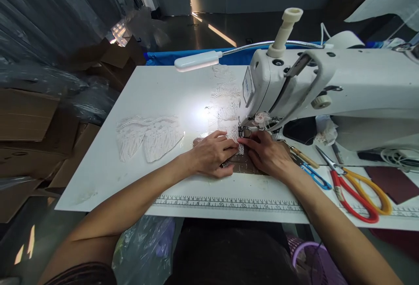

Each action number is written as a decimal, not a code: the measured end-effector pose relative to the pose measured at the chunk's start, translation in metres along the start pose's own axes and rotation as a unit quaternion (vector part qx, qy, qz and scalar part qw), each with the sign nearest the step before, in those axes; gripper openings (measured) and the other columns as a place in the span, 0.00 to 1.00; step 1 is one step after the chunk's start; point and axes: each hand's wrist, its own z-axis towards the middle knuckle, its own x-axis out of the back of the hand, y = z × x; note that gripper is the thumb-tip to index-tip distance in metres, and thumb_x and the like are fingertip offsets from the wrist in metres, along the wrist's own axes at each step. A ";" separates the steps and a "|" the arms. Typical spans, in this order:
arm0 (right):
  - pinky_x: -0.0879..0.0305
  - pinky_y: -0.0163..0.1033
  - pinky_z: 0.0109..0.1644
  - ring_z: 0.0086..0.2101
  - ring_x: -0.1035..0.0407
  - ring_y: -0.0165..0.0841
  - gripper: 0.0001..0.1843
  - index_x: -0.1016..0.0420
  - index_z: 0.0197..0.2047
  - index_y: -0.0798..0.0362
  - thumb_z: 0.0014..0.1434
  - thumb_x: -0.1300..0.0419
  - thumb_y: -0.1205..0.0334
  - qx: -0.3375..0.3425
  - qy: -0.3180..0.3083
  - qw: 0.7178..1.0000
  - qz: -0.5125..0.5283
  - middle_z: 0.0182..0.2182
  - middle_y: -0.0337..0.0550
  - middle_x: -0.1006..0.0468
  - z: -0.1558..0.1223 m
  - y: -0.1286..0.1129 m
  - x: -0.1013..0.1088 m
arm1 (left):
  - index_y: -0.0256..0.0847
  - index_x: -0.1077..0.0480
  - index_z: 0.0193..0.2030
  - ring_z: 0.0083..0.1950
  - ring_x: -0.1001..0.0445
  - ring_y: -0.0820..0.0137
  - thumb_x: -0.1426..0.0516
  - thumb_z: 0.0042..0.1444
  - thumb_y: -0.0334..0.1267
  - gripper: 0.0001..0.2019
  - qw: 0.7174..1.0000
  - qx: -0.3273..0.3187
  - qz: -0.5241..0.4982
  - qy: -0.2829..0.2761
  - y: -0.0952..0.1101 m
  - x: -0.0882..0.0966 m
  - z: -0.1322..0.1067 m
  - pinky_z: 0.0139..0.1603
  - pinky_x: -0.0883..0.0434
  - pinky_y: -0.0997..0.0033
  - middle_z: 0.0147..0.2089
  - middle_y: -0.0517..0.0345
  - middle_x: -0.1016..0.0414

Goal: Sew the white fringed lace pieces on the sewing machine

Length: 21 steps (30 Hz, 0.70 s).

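My left hand (pixel 214 154) flat on white openwork lace strip (pixel 229 109), likely steadying it by white metal sewing machine (pixel 366 75); right hand (pixel 270 154): grip unclear.

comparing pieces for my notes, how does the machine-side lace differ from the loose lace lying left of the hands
The machine-side lace runs front to back, while the loose lace spreads sideways in two flared panels. The machine-side lace is partly covered by the left hand; the loose lace lies untouched, in full view. Both are whitish, with a textured, openwork look.
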 end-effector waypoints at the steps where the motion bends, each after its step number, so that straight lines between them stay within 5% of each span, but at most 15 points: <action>1: 0.39 0.38 0.28 0.39 0.29 0.43 0.22 0.26 0.60 0.45 0.66 0.50 0.62 -0.007 -0.007 1.000 -0.009 0.49 0.55 0.26 0.001 -0.001 0.001 | 0.34 0.26 0.50 0.43 0.24 0.63 0.45 0.59 0.41 0.17 1.000 0.003 -0.003 -0.001 -0.001 -0.001 0.000 0.63 0.34 0.52 0.47 0.50 0.22; 9: 0.30 0.45 0.40 0.42 0.31 0.44 0.23 0.26 0.59 0.52 0.65 0.51 0.65 0.039 0.033 0.995 0.084 0.48 0.57 0.27 -0.002 0.000 0.004 | 0.32 0.29 0.54 0.45 0.26 0.61 0.47 0.59 0.43 0.21 1.000 0.025 -0.007 -0.013 -0.006 -0.005 0.002 0.53 0.33 0.54 0.51 0.45 0.25; 21: 0.30 0.50 0.47 0.47 0.33 0.47 0.20 0.27 0.58 0.51 0.66 0.49 0.63 0.045 0.040 0.991 0.118 0.47 0.56 0.28 -0.009 0.000 0.003 | 0.30 0.30 0.55 0.44 0.27 0.61 0.49 0.62 0.44 0.22 0.999 0.041 0.020 -0.019 -0.009 -0.004 0.006 0.53 0.35 0.53 0.57 0.43 0.28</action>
